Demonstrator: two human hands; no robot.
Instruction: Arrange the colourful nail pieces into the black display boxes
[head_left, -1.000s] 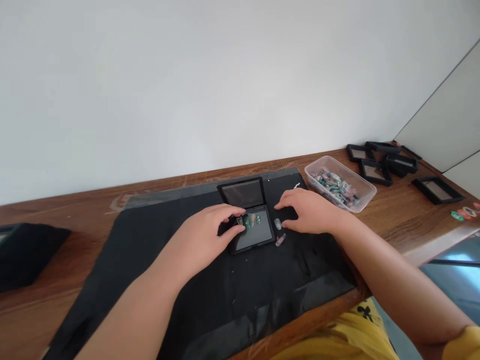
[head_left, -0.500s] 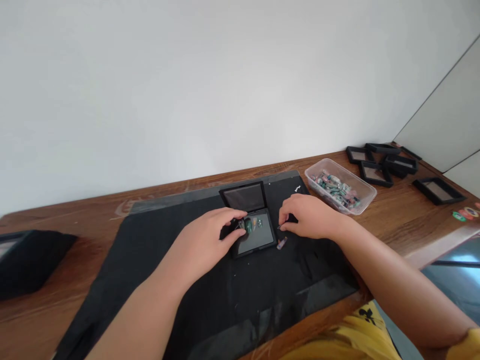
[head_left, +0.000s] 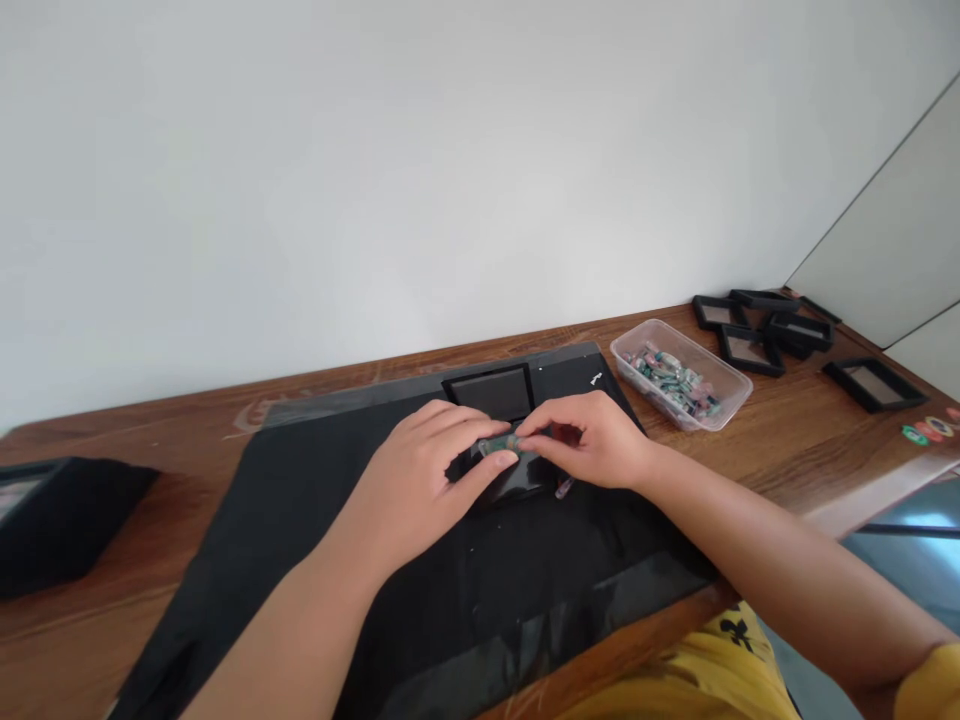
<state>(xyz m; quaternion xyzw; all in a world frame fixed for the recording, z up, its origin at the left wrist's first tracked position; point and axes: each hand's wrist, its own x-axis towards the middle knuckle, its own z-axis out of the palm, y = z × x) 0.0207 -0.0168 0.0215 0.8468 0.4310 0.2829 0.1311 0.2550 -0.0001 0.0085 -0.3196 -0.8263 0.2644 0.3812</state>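
Note:
An open small black display case (head_left: 491,392) lies on a black mat (head_left: 420,560) at the middle of the wooden desk. Its lid stands open toward the wall. Small green and orange stones (head_left: 501,445) sit on its base, partly hidden by fingers. My left hand (head_left: 424,480) grips the case's left side, thumb beside the stones. My right hand (head_left: 589,438) is over the case's right side, with its fingertips pinched at the stones. What the pinch holds is hidden. A small pinkish stone (head_left: 564,487) lies on the mat just right of the case.
A clear plastic tub (head_left: 731,385) of mixed coloured stones stands at the right of the mat. Several black display cases (head_left: 772,330) lie at the far right. A black box (head_left: 52,520) sits at the left edge. Coloured round tokens (head_left: 926,430) lie near the desk's right end.
My right hand picked a grey stone off the mat beside the case and moved left over the case. My left hand stayed on the case.

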